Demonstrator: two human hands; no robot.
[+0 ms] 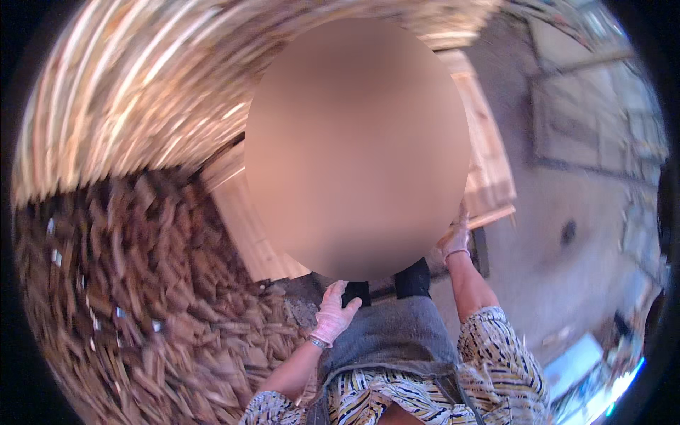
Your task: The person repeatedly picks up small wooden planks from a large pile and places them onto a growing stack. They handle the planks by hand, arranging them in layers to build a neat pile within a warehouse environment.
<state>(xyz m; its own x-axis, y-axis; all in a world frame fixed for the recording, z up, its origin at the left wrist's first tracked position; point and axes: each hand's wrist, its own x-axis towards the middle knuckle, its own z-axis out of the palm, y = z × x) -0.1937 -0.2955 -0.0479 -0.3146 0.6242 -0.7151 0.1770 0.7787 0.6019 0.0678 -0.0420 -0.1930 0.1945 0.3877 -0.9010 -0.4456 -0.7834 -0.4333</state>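
A large blurred oval hides the middle of the view and whatever lies there. My left hand [333,315], in a thin pale glove, is by the front of my grey apron [389,329]. Its thumb stands apart from the fingers, and nothing shows in it. My right hand [455,242], gloved too, is at the near end of the light wooden boards [489,152] on the right. The oval covers part of its fingers, so its grip is unclear. More pale boards [244,219] emerge at the oval's left side.
A big heap of broken wood pieces [170,283] fills the left. Behind it rises a tall stack of wooden strips [134,92], smeared by motion. Grey floor [524,269] runs along the right, with a framed panel [588,120] farther off and a pale flat sheet [574,368] at lower right.
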